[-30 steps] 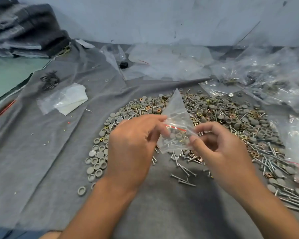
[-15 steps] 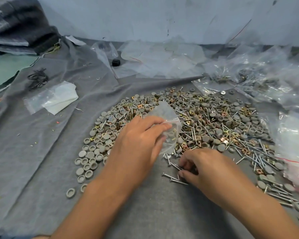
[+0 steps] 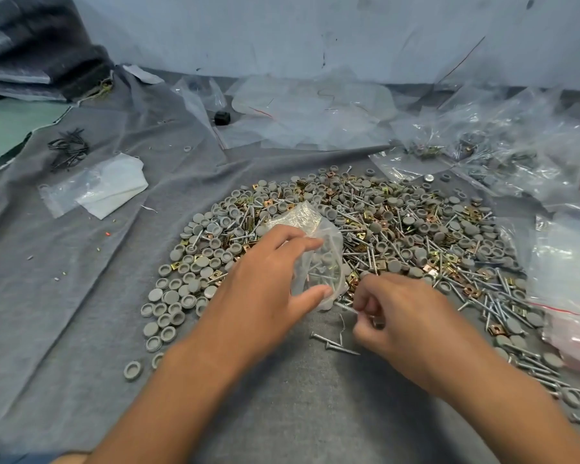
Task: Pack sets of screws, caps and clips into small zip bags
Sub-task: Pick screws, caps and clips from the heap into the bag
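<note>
The right hand [image 3: 395,316], which a second ago helped hold the bag aloft, has dropped to the near edge of the pile and now pinches a screw [image 3: 345,307] off the grey cloth [image 3: 81,296], two more screws lying loose just nearer. So filling seems to go on; this set looks unfinished. Just left, the left hand [image 3: 265,279] grips the small zip bag [image 3: 318,259], lowered onto the heap: clear, crumpled, screws and caps showing inside. Beyond spreads the mixed pile [image 3: 399,229] of grey caps, brass clips and screws
</note>
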The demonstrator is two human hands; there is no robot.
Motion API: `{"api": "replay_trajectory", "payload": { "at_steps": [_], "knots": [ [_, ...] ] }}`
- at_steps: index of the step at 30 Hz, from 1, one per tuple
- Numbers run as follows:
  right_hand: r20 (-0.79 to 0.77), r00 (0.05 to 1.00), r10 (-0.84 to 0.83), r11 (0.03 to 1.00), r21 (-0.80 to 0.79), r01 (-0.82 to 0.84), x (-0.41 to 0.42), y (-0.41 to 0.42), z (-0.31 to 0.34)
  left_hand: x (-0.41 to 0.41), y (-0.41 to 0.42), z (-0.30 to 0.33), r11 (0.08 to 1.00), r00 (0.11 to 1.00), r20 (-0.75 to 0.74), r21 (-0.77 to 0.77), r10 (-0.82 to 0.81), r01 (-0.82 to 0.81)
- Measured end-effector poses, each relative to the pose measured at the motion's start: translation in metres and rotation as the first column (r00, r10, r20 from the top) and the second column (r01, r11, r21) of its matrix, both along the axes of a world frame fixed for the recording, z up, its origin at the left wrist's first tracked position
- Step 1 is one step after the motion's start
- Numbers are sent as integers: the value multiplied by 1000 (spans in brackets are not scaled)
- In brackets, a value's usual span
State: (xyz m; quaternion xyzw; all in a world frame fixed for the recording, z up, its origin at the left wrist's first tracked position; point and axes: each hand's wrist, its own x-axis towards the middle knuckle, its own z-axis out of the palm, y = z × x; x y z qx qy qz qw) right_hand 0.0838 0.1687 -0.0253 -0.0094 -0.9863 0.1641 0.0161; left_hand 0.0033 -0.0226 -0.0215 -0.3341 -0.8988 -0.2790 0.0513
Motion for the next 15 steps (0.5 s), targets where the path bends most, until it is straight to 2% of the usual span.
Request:
{"api": "replay_trajectory", "payload": {
  "at_steps": [3,6,11,15],
  "knots": [
    [-144,989,-35,952,-305,-11,-1,12,12,0,-1,-1,1000,1000,14,5,8,-8],
    [-267,963,-41,900,-428,-80,0,19,22,0,0,-2,1000,1000,14,10,1,-1],
    [-297,951,83,942,-288,-172,-1,12,16,0,2,-3,1000,1000,19,0,-13,13],
    [-388,911,137,967,-148,-208,-3,-2,10,3,5,-3,999,999,14,-10,-31,31]
  ]
}}
